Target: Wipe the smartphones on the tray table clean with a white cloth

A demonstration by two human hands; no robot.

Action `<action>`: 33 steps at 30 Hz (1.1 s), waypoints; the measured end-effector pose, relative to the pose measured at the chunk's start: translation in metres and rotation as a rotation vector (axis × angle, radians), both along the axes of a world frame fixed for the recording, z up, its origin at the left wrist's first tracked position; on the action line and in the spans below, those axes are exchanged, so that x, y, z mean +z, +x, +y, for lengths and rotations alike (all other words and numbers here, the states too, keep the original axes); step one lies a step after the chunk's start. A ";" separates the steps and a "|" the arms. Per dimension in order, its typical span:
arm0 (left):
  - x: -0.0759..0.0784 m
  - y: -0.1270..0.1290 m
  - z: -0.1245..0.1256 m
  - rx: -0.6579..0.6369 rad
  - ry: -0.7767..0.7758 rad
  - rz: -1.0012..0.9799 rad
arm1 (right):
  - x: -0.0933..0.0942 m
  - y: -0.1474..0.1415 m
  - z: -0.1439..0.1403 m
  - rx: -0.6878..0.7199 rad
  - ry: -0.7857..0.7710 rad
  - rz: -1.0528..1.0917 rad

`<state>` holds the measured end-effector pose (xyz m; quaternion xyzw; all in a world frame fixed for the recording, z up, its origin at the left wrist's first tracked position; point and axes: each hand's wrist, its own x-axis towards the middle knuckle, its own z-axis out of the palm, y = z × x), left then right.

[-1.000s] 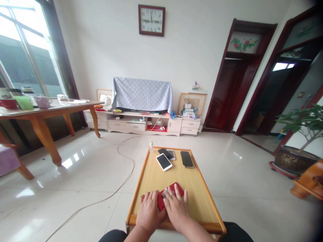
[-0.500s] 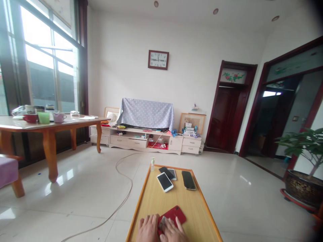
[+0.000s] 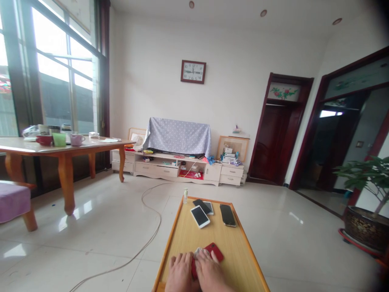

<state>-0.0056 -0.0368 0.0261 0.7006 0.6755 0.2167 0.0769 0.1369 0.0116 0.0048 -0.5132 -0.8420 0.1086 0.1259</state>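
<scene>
- Left hand (image 3: 180,271), low at the near end of the small wooden table (image 3: 237,259), lying flat with fingers spread, fingertips against the left edge of the red phone (image 3: 212,252); not curled around it.
- Right hand (image 3: 209,272), just beside the left hand, palm down and fingers extended over the near half of the red phone, pressing on it rather than gripping.
- Small pale cloth or wipe (image 3: 197,251), peeking out between the two hands on the near-left corner of the red phone; its exact kind too small to tell.
- Red phone, flat on the wooden table near its near end, angled with its far corner toward the right, partly covered by both hands.
- White phone (image 3: 199,216), face up toward the far end of the table, well apart from the red phone.
- Black phone (image 3: 201,206), just beyond the white phone, overlapping another light-edged phone (image 3: 209,208).
- Dark phone (image 3: 227,215), alone to the right of the white phone.
- Small pump bottle (image 3: 185,196), upright at the far left corner of the table.
- Grey cable (image 3: 148,239), on the tiled floor left of the table.
</scene>
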 end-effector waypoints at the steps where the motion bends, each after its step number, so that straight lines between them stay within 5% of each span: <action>1: 0.002 0.001 -0.001 0.009 0.004 -0.003 | 0.003 0.005 0.005 -0.043 0.013 -0.002; 6: 0.008 0.004 -0.003 0.035 -0.006 0.004 | 0.004 0.031 0.015 -0.249 0.070 -0.041; 13: 0.003 0.005 0.004 -0.015 0.006 0.028 | -0.008 0.022 -0.036 0.007 0.056 0.060; 20: -0.001 0.013 0.012 -0.037 0.017 0.094 | 0.009 0.062 -0.008 -0.281 -0.058 0.016; 26: 0.001 0.012 0.013 -0.044 -0.016 0.098 | -0.002 0.033 -0.035 -0.027 0.026 0.075; 33: -0.001 0.014 0.015 -0.032 0.006 0.106 | 0.011 0.057 0.009 -0.218 -0.046 0.017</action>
